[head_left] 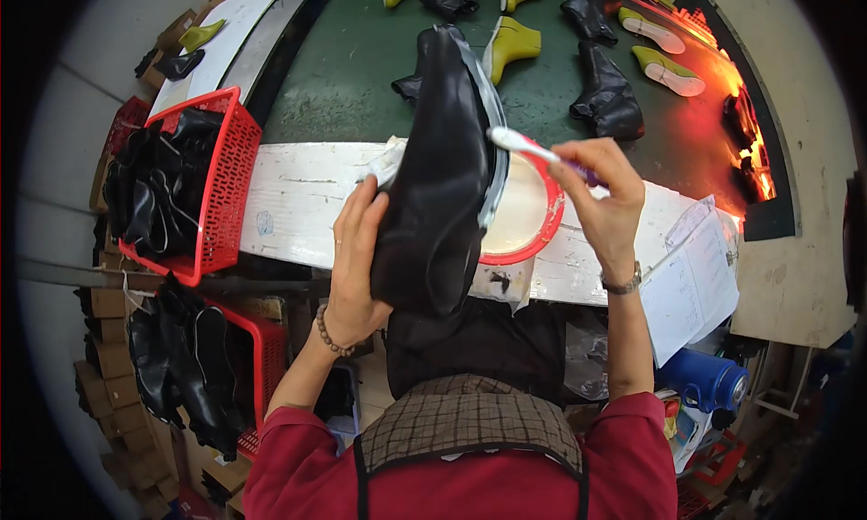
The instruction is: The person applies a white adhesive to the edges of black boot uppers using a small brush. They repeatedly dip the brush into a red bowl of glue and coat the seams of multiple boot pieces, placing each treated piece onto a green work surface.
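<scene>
A black leather boot upper [432,172] is held up by my left hand [358,240], whose fingers wrap its left side. Its open lower edge faces right, with a whitish wet-looking band [492,113] along it. In my right hand [603,190] I grip a toothbrush [524,145] by its purple and white handle; its head is at or very near that band, and I cannot tell whether it touches. Behind the boot, partly hidden by it, sits a red-rimmed bowl [553,226] of creamy white liquid [519,213].
Yellow-green boots [513,50] on lasts and black boots [607,95] stand on the dark green belt [316,77]. An orange-red glow lights its right end. Red baskets [237,172] of black uppers stand at left. Papers [691,285] lie on the white bench's [289,204] right end, above a blue flask [704,380].
</scene>
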`<state>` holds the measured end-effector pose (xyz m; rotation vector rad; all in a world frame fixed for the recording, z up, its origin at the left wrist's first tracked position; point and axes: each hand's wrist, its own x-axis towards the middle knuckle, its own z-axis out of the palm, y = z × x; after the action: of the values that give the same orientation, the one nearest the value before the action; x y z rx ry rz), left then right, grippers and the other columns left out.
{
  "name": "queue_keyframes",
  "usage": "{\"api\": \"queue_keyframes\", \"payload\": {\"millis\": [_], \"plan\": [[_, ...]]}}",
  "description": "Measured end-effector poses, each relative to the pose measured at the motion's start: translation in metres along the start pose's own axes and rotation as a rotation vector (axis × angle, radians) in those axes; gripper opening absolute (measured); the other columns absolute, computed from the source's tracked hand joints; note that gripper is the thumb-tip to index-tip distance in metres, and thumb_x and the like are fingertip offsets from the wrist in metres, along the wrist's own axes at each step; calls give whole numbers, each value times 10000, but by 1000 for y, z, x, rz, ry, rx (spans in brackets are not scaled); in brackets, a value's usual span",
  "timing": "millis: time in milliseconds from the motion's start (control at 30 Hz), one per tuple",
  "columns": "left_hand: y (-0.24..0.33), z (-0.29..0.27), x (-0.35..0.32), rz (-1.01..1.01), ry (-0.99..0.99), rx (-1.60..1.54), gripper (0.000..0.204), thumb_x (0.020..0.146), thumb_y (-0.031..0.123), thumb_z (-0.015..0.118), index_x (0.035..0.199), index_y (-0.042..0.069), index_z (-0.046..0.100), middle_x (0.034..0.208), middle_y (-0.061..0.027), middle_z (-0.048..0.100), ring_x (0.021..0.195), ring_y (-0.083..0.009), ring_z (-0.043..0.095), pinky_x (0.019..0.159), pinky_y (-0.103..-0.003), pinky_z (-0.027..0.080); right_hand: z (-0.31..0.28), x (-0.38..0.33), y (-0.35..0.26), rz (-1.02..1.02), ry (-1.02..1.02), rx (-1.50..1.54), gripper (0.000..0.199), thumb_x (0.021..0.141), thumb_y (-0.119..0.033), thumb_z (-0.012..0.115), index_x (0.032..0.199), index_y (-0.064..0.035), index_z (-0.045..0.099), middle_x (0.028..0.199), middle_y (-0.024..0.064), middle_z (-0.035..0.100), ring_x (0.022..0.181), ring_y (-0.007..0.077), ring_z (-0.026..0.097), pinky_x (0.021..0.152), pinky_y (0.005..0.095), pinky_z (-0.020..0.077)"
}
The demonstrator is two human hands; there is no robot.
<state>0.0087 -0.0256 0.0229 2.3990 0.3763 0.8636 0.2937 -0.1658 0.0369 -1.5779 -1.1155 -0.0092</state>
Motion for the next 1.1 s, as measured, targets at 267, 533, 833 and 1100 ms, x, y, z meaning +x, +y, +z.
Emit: {"api": "queue_keyframes", "payload": {"millis": [267,533,833,1100], "plan": [[-4,13,29,-60,152,86,903,775,-38,755,1577,-15,339,1632,-255,332,1486,-422,364,1217,-479,302,9,-42,-18,71,-163,178,224,784,16,853,997,-14,788,934,58,706,801,113,667,666,238,523],[-16,18,44,69,256,237,851,845,86,803,1571,3,367,1622,-239,363,1478,-402,389,1204,-444,339,-1,-53,-33,153,-303,203,152,819,-37,832,963,-14,786,879,41,714,734,83,628,619,212,470],[-26,-9,21,-292,154,-266,592,890,-101,605,1467,-94,472,1355,-160,639,1247,-206,612,1093,-341,453,-14,-43,7,188,-183,-335,96,875,-125,794,953,-70,793,788,55,677,606,170,603,568,304,465],[-61,-59,-15,-723,-130,-1091,493,723,-179,549,1212,-123,568,893,-187,691,634,-311,707,554,-426,599,-32,-26,11,39,-139,-204,177,817,-111,835,992,-107,806,868,37,698,711,161,642,546,279,467]]}}
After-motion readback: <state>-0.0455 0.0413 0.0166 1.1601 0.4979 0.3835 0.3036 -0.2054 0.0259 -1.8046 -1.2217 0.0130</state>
